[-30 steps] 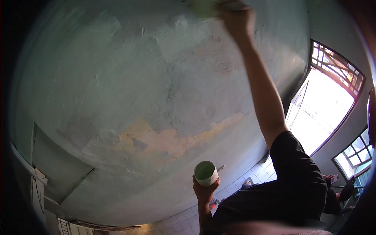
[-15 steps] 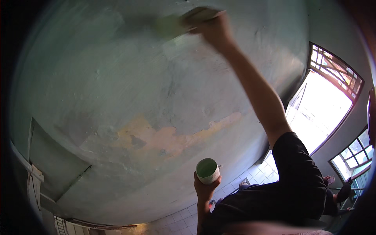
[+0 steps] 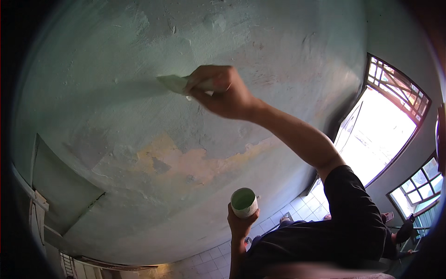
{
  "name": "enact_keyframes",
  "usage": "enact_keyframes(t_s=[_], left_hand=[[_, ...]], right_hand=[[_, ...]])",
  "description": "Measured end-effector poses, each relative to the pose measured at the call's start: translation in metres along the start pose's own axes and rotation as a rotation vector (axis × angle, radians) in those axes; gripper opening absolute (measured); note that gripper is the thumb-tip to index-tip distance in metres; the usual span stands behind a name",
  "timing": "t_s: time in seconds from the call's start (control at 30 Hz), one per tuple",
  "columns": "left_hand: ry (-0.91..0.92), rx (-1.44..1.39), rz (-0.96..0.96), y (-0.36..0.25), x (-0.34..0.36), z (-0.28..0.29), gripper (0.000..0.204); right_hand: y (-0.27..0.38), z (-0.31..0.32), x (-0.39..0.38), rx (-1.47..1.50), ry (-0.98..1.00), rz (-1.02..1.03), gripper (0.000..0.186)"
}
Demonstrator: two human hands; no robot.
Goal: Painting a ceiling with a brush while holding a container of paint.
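Observation:
My right hand (image 3: 216,90) reaches out to the wall (image 3: 116,121), its fingers closed round a paintbrush. The flat, pale green head of the paintbrush (image 3: 173,83) points left at the wall, with its handle mostly hidden in the hand. It looks close to the surface, but I cannot tell if it touches. Lower down, my left hand (image 3: 239,226) grips a white cup (image 3: 248,212) from below. Light green paint (image 3: 242,201) shows inside the cup, which is tilted slightly so its mouth faces up.
Peeled patches (image 3: 186,165) of peach and yellow run across the lower wall. A bright doorway (image 3: 381,132) and a barred window (image 3: 420,183) are on the right. White floor tiles (image 3: 302,204) lie below. A recessed panel (image 3: 62,186) is at the left, and another person's foot or limb (image 3: 404,232) shows at lower right.
My right hand has swept down and a little left across the wall with the paintbrush, the elbow now more bent. My left hand and the cup have hardly moved.

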State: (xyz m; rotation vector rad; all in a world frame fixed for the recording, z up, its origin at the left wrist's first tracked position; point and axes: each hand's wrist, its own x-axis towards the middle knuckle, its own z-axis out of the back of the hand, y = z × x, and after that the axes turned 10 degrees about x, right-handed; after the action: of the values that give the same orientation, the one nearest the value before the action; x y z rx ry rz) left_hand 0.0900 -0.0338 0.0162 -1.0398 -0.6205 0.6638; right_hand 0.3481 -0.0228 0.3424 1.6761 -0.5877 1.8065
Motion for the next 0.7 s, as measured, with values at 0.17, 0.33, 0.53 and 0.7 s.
enact_keyframes(t_s=[0.17, 0.33, 0.53, 0.7], left_hand=[[0.021, -0.06, -0.032, 0.013, -0.004, -0.009, 0.078], [-0.029, -0.008, 0.054, 0.023, -0.022, 0.011, 0.082], [-0.098, -0.001, 0.026, 0.029, -0.018, 0.016, 0.08], [-0.082, 0.012, 0.023, 0.007, -0.008, 0.014, 0.077]], right_hand=[[-0.046, 0.128, -0.017, 0.138, -0.488, -0.405, 0.013], [-0.04, 0.169, -0.023, -0.458, -0.726, -0.186, 0.011], [-0.047, 0.008, -0.045, -0.805, -0.228, 0.033, 0.019], [-0.002, -0.083, -0.035, -0.269, 0.035, 0.049, 0.015]])
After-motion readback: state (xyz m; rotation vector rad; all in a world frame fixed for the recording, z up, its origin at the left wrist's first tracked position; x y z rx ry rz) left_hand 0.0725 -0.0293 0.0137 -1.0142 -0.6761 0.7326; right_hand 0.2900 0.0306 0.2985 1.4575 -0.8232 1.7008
